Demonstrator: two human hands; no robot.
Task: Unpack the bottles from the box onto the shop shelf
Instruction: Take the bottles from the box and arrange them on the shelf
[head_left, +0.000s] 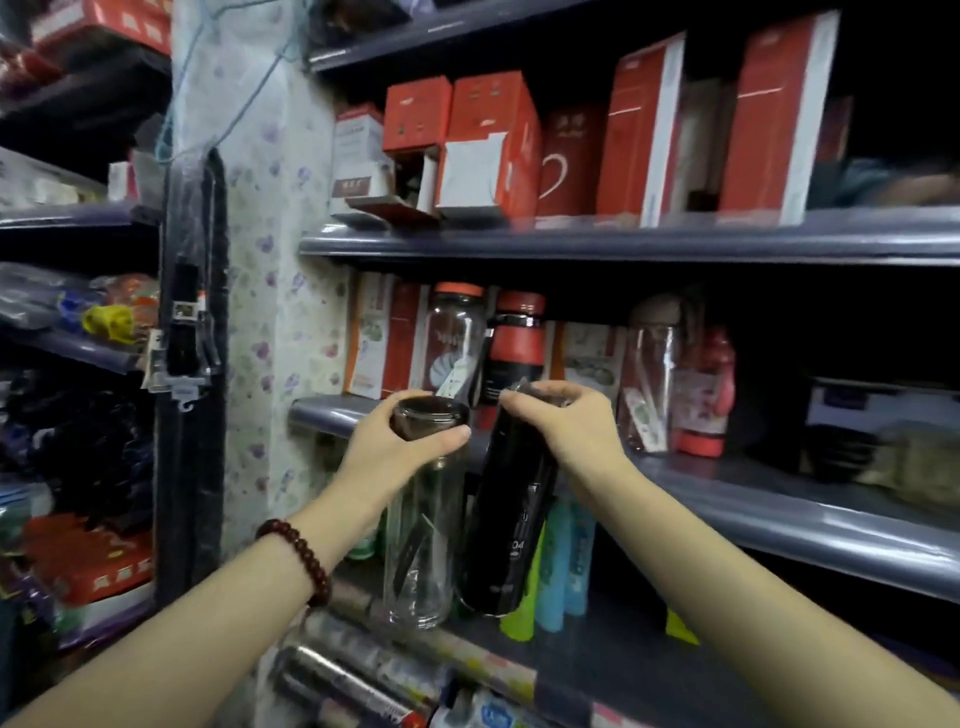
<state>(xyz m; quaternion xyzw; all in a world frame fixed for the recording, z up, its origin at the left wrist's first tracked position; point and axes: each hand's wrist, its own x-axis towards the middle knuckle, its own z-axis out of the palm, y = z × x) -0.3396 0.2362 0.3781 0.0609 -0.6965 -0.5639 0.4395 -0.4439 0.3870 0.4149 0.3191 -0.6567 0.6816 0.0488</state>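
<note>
My left hand (387, 451) grips the dark cap of a clear glass bottle (418, 551), which hangs upright in front of the middle grey shelf (779, 512). My right hand (563, 423) holds the top of a black bottle (511, 512), tilted slightly, right beside the clear one. Both bottles are below the middle shelf's front lip, over the lower shelf (613, 670). On the middle shelf stand a clear bottle with a red cap (457, 338) and a black-and-red bottle (517, 348). The box is not in view.
Red cartons (493, 145) fill the upper shelf (623, 241). More clear and red bottles (675, 384) stand further right on the middle shelf. Green and blue bottles (553, 566) stand behind the held ones. A flowered pillar (270, 312) and a packed side rack (78, 415) are at left.
</note>
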